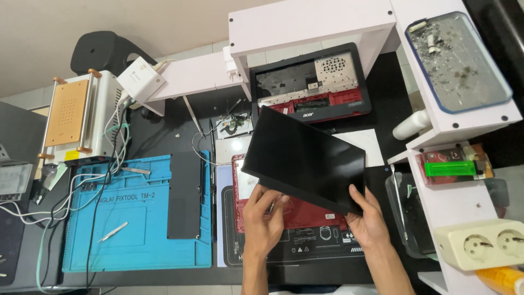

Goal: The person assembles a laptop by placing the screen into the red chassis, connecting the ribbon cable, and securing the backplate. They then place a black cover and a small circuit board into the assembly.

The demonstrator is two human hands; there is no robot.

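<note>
A black laptop screen panel is held tilted above a red laptop shell that lies on the dark desk. My left hand grips the panel's near left edge from below. At the panel's near right corner, my right hand holds it with the thumb on top. Both hands are closed on the panel. The panel hides most of the red shell beneath it.
A red and black laptop frame leans at the back under a white shelf. Left lies a blue work mat with tweezers. A heating machine, cables, a white socket strip and a tray surround the desk.
</note>
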